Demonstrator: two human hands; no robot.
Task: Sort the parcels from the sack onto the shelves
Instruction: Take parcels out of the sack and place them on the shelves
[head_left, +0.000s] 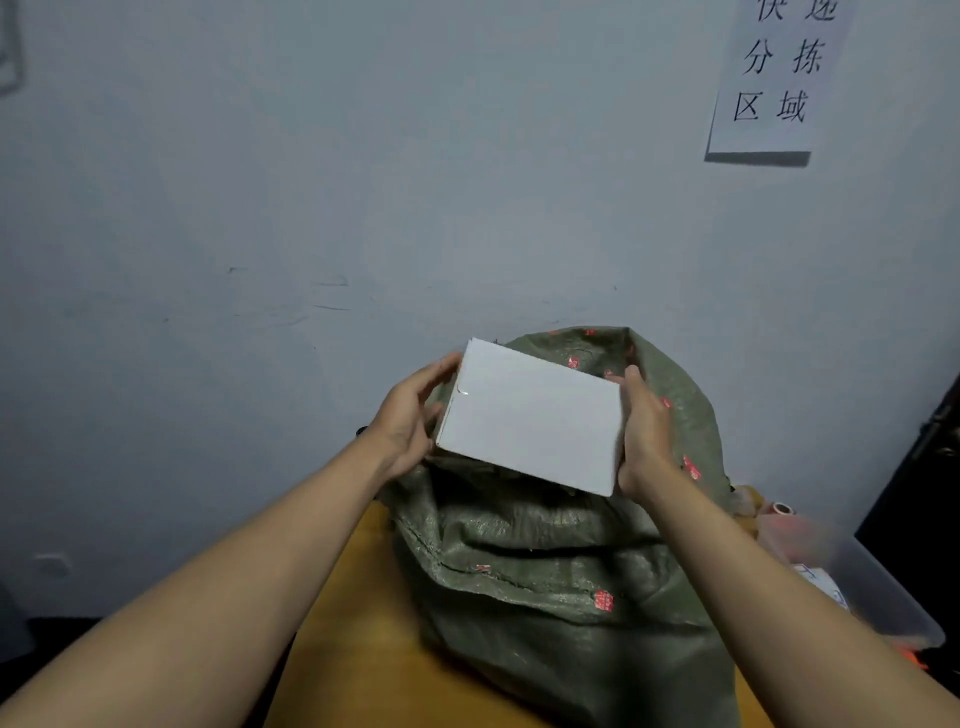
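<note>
Forearms reach in from the near corners over a yellow table (358, 623). On that table sits a green woven sack (545, 571) with red markings, its mouth open toward the far wall. Just above the sack's mouth, a plain white parcel (530, 415) is held level between both hands. The left hand (410, 415) grips its left end, fingers curled around the far edge. The right hand (644, 426) clamps the right end, thumb on top, fingers hidden behind the box. To the right of the sack lies a clear plastic bin (872, 592) with tape rolls. Farther back, a paper sign (779, 78) with Chinese characters hangs on the grey wall (311, 182).
</note>
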